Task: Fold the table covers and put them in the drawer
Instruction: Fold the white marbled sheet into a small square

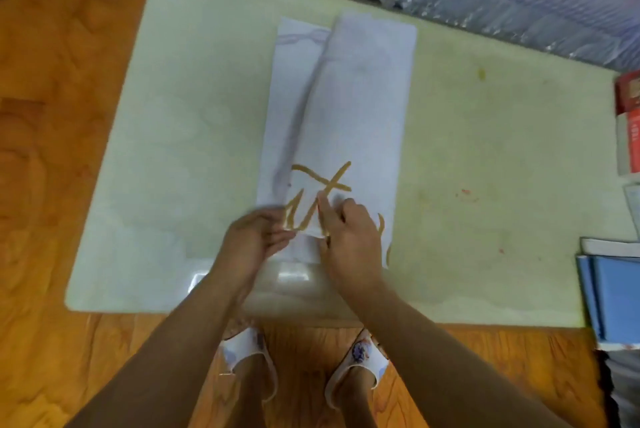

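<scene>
Wooden flooring (69, 81) surrounds a pale green counter (485, 157) where a white table cover (353, 109) lies folded lengthwise. Left hand (252, 240) and right hand (349, 237) both pinch its near end; blur hides finger detail.

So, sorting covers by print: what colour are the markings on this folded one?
Tan-gold strokes on the white table cover, clearest in the head view.

We see a white table cover (360, 109) with tan strokes, pale green table (485, 150), orange wood floor (62, 81), blue books (613, 299)
</scene>
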Motion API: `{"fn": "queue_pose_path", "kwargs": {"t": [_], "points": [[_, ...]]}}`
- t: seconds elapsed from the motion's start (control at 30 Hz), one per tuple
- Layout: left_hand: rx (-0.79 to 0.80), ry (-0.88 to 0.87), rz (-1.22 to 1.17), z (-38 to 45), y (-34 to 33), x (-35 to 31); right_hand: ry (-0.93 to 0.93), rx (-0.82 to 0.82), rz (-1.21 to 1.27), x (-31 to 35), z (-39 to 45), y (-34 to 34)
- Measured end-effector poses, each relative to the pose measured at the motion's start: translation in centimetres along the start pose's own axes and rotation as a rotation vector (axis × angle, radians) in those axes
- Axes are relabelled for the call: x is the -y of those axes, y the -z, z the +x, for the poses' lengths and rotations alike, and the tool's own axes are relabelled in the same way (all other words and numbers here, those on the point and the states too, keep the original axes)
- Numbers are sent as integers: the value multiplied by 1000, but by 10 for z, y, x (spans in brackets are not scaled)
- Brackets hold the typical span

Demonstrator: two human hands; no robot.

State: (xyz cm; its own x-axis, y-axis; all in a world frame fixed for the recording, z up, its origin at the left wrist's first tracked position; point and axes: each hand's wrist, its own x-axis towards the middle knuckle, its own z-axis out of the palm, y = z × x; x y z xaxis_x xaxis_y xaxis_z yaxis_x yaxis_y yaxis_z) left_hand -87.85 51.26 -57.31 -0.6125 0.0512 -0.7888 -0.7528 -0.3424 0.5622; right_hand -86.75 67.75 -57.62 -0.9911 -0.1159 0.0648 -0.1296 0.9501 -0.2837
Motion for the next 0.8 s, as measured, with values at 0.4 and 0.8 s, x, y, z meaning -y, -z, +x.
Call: {"fn": "queue_pose_path", "kwargs": {"t": [0.4, 0.8], "points": [[30, -67, 401, -9, 25, 3, 91, 203, 18, 8, -23, -45], [38, -93, 395, -23, 30, 0, -114, 671, 268, -19, 90, 29]]}}
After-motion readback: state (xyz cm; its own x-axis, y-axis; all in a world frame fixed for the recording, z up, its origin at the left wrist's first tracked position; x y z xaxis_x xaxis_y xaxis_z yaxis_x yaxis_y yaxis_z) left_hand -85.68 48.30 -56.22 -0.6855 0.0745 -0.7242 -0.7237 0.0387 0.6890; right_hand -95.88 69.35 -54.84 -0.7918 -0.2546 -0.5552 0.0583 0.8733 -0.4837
